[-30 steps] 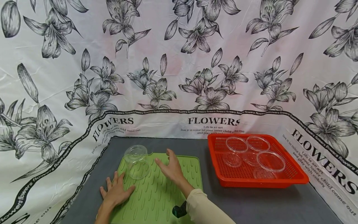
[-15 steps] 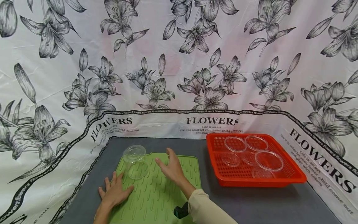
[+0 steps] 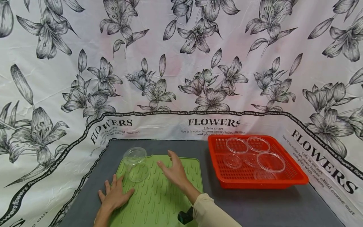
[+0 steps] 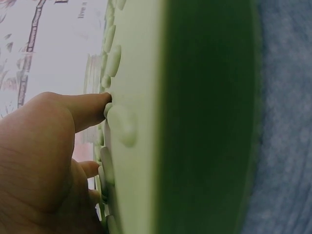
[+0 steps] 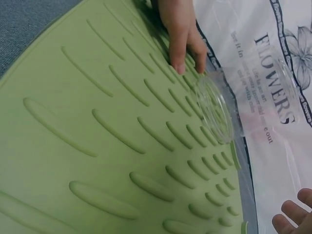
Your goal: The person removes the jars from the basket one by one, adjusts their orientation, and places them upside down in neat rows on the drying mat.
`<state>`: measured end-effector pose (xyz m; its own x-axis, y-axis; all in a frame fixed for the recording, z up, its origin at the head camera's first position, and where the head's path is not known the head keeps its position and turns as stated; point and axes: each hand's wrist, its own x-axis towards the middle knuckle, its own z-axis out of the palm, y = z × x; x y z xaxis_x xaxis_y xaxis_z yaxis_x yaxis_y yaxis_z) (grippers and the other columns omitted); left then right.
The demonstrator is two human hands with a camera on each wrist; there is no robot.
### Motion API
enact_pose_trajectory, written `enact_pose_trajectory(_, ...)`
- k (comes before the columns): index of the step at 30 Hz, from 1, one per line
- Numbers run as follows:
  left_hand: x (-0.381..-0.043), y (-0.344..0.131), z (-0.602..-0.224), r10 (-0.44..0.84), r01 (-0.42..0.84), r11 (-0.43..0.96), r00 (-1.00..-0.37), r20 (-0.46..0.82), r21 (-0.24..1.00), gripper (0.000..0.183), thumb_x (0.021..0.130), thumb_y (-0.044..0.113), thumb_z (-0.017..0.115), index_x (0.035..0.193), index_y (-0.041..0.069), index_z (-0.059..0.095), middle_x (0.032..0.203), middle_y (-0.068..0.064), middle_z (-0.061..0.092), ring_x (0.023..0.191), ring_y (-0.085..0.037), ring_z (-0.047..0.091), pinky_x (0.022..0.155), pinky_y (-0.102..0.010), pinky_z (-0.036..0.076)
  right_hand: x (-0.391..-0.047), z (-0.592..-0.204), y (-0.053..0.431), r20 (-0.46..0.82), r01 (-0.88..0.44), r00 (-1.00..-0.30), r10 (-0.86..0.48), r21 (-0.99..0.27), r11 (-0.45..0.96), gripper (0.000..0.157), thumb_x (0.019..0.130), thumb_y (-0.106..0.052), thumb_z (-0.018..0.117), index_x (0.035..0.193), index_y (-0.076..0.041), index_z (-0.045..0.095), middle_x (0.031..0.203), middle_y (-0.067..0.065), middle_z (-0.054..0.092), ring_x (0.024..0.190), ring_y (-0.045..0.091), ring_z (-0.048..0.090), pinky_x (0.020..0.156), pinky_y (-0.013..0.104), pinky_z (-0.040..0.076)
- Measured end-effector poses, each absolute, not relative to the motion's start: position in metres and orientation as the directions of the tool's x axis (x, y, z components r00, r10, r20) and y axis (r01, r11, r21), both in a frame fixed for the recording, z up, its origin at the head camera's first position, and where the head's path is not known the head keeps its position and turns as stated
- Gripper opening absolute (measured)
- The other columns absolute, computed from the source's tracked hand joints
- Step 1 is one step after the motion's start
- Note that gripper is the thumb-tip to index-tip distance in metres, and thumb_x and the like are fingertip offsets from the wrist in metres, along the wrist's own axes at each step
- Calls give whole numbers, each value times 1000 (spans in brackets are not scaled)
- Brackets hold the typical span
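Observation:
A clear plastic cup (image 3: 135, 167) stands upside down on the back left corner of a green ridged mat (image 3: 161, 201). My left hand (image 3: 114, 195) rests at the mat's left edge with its fingers spread, just in front of the cup. In the left wrist view its thumb (image 4: 90, 108) reaches to the mat's ridged surface. To the right of the cup, my right hand (image 3: 175, 171) hangs over the mat, thumb and fingers apart, holding nothing. The right wrist view shows the cup (image 5: 214, 109) with its rim down on the mat, and the left fingertips close beside it.
On the right stands a red plastic basket (image 3: 263, 185) holding three clear cups (image 3: 271, 162) with their rims up. Grey cloth (image 3: 241, 208) covers the table. A white flower-printed curtain (image 3: 158, 126) rises behind and along the sides.
The head view has turned slightly to the right, so everything sits a little further left in it. Both hands and the cup keep their places on and over the mat.

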<state>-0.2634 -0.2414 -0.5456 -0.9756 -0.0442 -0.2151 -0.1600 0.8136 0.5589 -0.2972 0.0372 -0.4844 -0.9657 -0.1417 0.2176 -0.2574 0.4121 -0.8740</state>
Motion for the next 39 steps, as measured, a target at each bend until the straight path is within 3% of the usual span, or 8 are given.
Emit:
enact_pose_trajectory(13, -264, -242, -546, -46, -164, 812, -975, -219, 560, 110, 88, 74, 58, 162, 4, 17, 166, -31, -12, 145, -64, -21, 103, -85, -21, -301, -478, 52, 264, -284, -958, -107, -848, 448, 69, 99, -55, 59, 152, -13, 45, 148, 13, 51, 136, 33, 51, 107, 58, 46)
enact_pose_trajectory(39, -265, -246, -550, -38, -168, 810, -971, -235, 563, 118, 83, 82, 58, 162, 4, 15, 166, -31, -12, 144, -64, -22, 101, -84, -24, -301, -473, 86, 293, -290, -953, -74, -821, 492, 66, 99, -50, 62, 152, -13, 46, 152, 13, 48, 138, 36, 49, 108, 60, 45)
